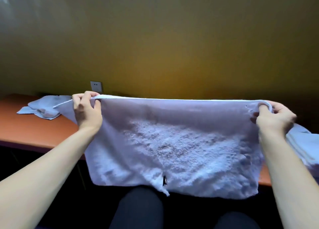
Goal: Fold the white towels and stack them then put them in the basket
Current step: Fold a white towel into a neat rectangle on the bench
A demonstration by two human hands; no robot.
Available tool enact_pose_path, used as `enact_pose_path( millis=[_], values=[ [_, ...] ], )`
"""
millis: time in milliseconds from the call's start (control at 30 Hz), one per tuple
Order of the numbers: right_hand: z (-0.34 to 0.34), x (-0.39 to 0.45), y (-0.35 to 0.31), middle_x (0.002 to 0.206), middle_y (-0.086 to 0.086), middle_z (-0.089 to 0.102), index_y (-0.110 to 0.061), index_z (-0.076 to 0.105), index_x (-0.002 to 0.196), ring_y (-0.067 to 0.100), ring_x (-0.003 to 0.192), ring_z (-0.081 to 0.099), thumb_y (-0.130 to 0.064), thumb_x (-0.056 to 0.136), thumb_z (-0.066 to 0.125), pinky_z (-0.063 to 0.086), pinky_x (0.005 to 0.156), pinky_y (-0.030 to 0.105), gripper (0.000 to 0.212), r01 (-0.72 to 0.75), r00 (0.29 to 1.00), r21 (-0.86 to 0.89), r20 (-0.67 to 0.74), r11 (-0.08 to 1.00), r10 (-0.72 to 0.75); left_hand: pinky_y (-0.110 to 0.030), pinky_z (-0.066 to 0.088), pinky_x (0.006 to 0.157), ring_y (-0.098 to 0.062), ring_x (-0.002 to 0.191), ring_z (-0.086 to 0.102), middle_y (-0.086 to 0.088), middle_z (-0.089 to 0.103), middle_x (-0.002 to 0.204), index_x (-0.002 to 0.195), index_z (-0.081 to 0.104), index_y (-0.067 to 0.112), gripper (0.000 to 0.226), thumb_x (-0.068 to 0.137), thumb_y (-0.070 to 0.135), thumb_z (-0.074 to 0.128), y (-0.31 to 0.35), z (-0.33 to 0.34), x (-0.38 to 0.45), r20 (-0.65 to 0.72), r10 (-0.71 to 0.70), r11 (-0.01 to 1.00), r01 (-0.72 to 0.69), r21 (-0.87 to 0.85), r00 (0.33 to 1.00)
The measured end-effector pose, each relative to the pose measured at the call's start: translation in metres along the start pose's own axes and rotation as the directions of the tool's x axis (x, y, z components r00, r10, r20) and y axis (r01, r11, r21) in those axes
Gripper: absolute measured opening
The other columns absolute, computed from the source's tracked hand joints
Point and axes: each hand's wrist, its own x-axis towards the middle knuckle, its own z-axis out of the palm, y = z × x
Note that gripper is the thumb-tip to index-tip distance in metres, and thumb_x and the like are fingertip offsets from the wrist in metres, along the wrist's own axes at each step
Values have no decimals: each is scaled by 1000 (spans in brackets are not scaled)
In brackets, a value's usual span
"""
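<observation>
— Olive-yellow wall behind, orange-brown table below it. How many towels do we count?

— We count one white towel held up spread in the air, one crumpled towel lying on the table at far left, and a folded white stack at the right edge; how many layers that stack has we cannot tell.

— And our hands?

— Two, both raised in front of us with forearms stretched forward. Our left hand pinches the top left corner of the spread towel, fingers curled over its hem. Our right hand grips the top right corner, fingers bunched into the cloth. The top edge runs taut between them.

— Where does the towel hang?

— Over the near edge of the table, its lower edge dropping toward our dark-clad knees. A small tear shows near the bottom hem.

— Anything else around?

— One wall socket just above the table. The spread towel blocks our view of most of the tabletop's middle.
</observation>
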Motion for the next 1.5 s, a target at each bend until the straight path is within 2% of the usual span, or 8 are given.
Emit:
enact_pose_path(
  millis=[300, 667, 833, 900, 1000, 1200, 1367, 1500],
  values=[
    [83, 21, 124, 81, 6, 61, -13, 74, 94, 22, 78, 56, -15, 86, 57, 40, 70, 27, 18, -122, 991, -242, 27, 963, 133, -37, 38, 98, -38, 116, 45, -18, 48, 115, 102, 71, 15, 14, 92, 9, 62, -76, 118, -24, 194, -135, 980, 103, 169, 972],
    [161, 64, 232, 117, 23, 62, -7, 69, 109, 41, 107, 58, -25, 93, 46, 46, 86, 40, 33, -22, 994, -442, 85, 897, 66, -44, 45, 98, -37, 115, 45, -16, 50, 116, 109, 71, 15, 18, 95, 11, 61, -132, 255, -23, 342, -101, 965, 8, 263, 934],
    [170, 77, 248, 158, 16, 24, -12, 49, 142, 36, 127, 47, -17, 99, 52, 39, 98, 30, 43, 68, 986, -498, 167, 865, 19, -48, 42, 108, -44, 132, 42, -18, 32, 151, 140, 52, 25, 47, 95, 24, 66, -129, 305, -23, 484, -156, 960, 18, 278, 861],
    [163, 70, 255, 166, 7, 0, -23, 30, 154, 34, 138, 38, -23, 98, 57, 39, 104, 36, 63, 178, 956, -551, 293, 815, -11, -53, 33, 116, -44, 145, 28, -15, 10, 165, 152, 31, 32, 68, 95, 35, 66, -128, 315, -28, 548, -206, 927, -18, 375, 811],
    [156, 65, 273, 163, 10, 23, -23, 42, 149, 36, 138, 40, -43, 92, 47, 36, 111, 49, 60, 457, 854, -627, 508, 631, -114, -57, 20, 119, -44, 148, 20, -20, 18, 163, 153, 32, 21, 62, 99, 47, 49, -129, 308, -38, 574, -207, 812, -188, 552, 792],
    [143, 69, 297, 164, -3, 28, -30, 34, 154, 20, 151, 22, -56, 100, 33, 15, 121, 51, 60, 589, 706, -695, 691, 413, 156, -55, 2, 122, -40, 153, 3, -10, 5, 168, 160, 10, 34, 69, 99, 64, 23, -140, 288, -51, 687, -361, 710, -293, 641, 630],
    [140, 71, 286, 163, 1, 29, -25, 33, 155, 23, 150, 25, -51, 101, 38, 20, 121, 49, 60, 558, 681, -671, 706, 488, 192, -51, 31, 115, -40, 140, 38, -19, 33, 159, 152, 38, 17, 60, 100, 47, 31, -87, 290, -78, 783, -43, 782, -467, 413, 621],
    [120, 83, 274, 153, 10, 45, -18, 47, 147, 31, 140, 40, -29, 100, 48, 33, 112, 42, 49, 415, 761, -658, 630, 628, 157, -44, 35, 113, -38, 136, 45, -18, 42, 155, 148, 46, 18, 72, 92, 54, 21, -4, 293, -157, 896, 282, 821, -570, -40, 343]
  ],
)
